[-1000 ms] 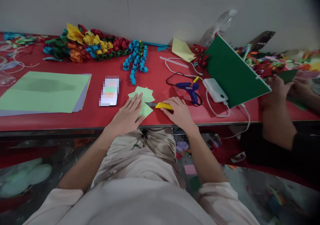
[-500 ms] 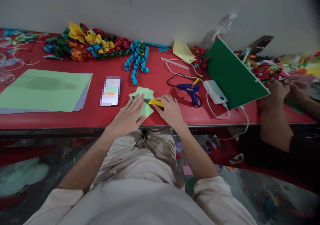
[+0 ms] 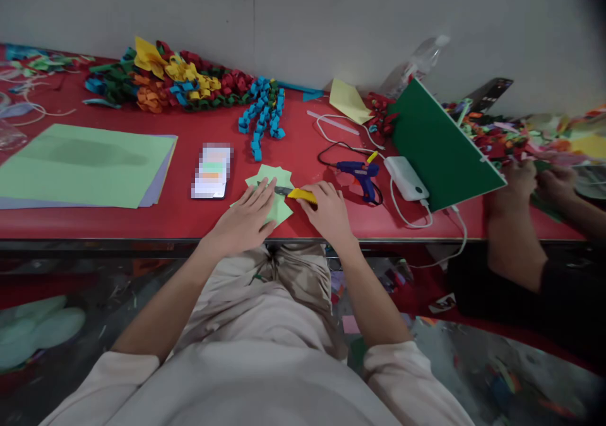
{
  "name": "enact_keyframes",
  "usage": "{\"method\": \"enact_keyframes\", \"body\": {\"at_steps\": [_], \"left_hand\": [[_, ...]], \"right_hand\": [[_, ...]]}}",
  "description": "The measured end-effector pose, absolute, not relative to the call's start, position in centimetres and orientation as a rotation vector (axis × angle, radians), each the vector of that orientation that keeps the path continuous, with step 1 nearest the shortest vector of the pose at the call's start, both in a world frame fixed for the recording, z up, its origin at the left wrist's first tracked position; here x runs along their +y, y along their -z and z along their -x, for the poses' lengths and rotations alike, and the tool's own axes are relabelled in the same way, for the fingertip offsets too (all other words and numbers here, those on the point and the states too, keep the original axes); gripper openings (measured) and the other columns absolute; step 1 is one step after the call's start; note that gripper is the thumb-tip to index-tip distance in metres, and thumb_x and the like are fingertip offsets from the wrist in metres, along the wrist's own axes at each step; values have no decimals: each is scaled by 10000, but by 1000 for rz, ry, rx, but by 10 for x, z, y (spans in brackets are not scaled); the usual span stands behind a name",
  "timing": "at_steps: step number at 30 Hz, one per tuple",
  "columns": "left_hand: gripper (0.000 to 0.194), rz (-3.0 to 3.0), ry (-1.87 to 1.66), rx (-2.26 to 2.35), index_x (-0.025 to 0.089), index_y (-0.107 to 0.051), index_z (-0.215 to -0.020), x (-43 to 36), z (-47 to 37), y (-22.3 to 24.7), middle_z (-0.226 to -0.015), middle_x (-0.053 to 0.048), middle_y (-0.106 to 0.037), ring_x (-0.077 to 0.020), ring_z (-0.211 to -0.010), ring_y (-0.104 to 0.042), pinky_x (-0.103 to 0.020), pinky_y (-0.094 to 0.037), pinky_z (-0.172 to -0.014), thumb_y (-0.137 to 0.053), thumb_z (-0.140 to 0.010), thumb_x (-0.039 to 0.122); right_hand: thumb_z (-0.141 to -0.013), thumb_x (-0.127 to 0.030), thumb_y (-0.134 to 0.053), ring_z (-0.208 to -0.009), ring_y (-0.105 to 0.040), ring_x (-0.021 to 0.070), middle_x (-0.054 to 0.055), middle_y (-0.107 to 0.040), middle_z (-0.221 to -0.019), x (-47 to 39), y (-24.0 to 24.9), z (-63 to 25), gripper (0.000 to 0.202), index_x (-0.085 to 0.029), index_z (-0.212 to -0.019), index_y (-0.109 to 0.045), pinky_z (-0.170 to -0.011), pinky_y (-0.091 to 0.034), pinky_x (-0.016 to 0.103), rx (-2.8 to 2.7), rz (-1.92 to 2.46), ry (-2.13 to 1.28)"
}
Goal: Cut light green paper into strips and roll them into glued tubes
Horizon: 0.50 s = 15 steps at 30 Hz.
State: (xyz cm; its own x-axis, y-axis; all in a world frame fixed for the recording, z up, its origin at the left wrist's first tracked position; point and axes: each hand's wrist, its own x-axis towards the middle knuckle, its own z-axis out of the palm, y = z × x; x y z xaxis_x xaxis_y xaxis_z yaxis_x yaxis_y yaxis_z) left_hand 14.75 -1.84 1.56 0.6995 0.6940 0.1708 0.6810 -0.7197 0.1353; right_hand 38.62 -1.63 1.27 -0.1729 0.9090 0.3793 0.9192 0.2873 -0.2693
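Observation:
My left hand [image 3: 243, 218] lies flat with its fingers stretched out, pressing pale green paper pieces [image 3: 283, 211] onto the table near its front edge. A utility knife [image 3: 302, 195] with a yellow handle is gripped in my right hand [image 3: 329, 211], which is closed round it. Its dark blade points left across the paper, and the tip end is partly hidden by my left fingers. The pieces overlap, with several corners sticking out around my hand.
On the red table [image 3: 293, 142] are a phone [image 3: 212, 170], large paper sheets [image 3: 89, 167], paper chains [image 3: 189, 85], a blue glue gun [image 3: 357, 170], a white power bank [image 3: 406, 178] with cables, and a leaning green board [image 3: 440, 148]. A co-worker's hands [image 3: 534, 177] are at the right.
My right hand and the utility knife have shifted slightly right, drawing some of the blade away from my left fingers. My left hand stays pressed on the paper.

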Motion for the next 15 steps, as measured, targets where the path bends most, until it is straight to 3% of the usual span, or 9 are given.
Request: {"method": "enact_keyframes", "body": {"at_steps": [4,8,12,15], "left_hand": [[641,-2822,-349,1142,55,-230,-1597,-16,-148,-15,-1702,-167,-119,-297,-1589,-38,-513,-205,-1279,-355,-1052,369],[623,-2823,-447,1150,93,-293,-1584,-25,-148,-21,-1693,-157,-193,-299,-1587,-96,-515,-214,-1278,-374,-1049,401],[610,-2790,-516,1233,176,-408,-1542,-47,-137,-27,-1643,-147,-340,-332,-1532,-295,-559,-300,-1238,-519,-996,425],[442,-2716,-599,1226,194,-544,-1438,-59,-122,-26,-1506,-123,-537,-282,-1427,-473,-488,-423,-1182,-503,-1005,275]], "right_hand": [[-990,-365,-562,-1138,-593,293,105,-685,-1160,-11,-11,-384,239,-234,-1170,-651,-936,-422,430,-2069,1661,61],[-991,-390,-547,-1119,-586,301,119,-679,-1148,-11,-8,-401,263,-221,-1159,-657,-919,-417,432,-1907,1796,116],[-1001,-408,-520,-1097,-580,317,132,-677,-1138,-11,-3,-414,294,-210,-1165,-663,-907,-411,453,-1787,1935,182],[-1009,-415,-496,-1098,-568,329,151,-672,-1161,-12,0,-413,326,-204,-1200,-657,-908,-410,473,-1792,1912,232]]}}
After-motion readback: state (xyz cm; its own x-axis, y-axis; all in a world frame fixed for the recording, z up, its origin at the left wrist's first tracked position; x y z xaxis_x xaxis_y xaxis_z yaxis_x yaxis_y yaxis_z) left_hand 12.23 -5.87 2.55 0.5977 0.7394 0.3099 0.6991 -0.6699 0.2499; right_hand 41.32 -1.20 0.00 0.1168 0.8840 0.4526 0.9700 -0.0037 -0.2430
